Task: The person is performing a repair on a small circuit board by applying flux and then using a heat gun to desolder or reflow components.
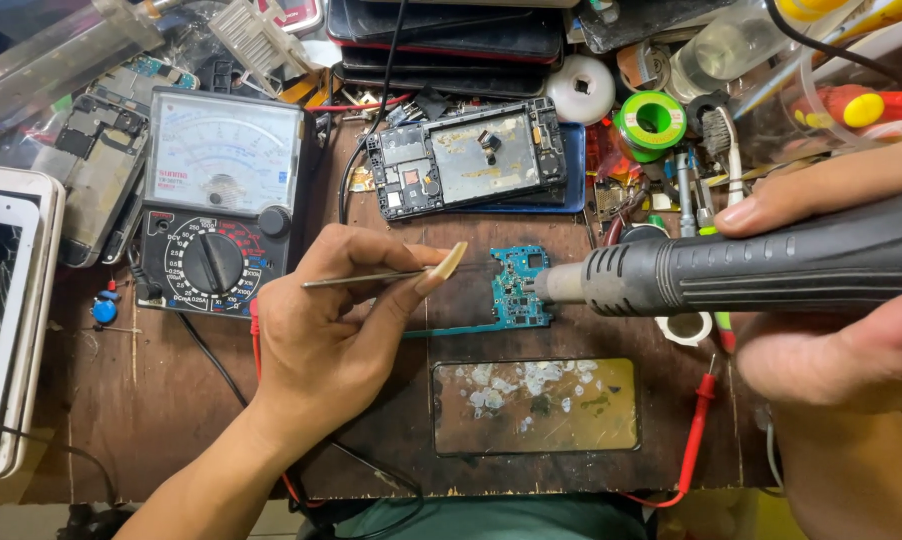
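My right hand [851,300] grips a black hot-air gun [761,268] lying level, its metal nozzle almost touching the right edge of a small blue circuit board [519,288] on the wooden bench. My left hand [341,320] pinches thin metal tweezers [361,279] between thumb and fingers, their tips pointing left, just left of the board. A long thumbnail reaches toward the board.
An analog multimeter [221,200] stands at the left, its red probe [703,395] at lower right. An opened phone frame [466,158] lies behind the board, a glass panel [536,405] in front. A green solder spool [651,120], a toothbrush [721,140], stacked phones [451,40] and tools crowd the back.
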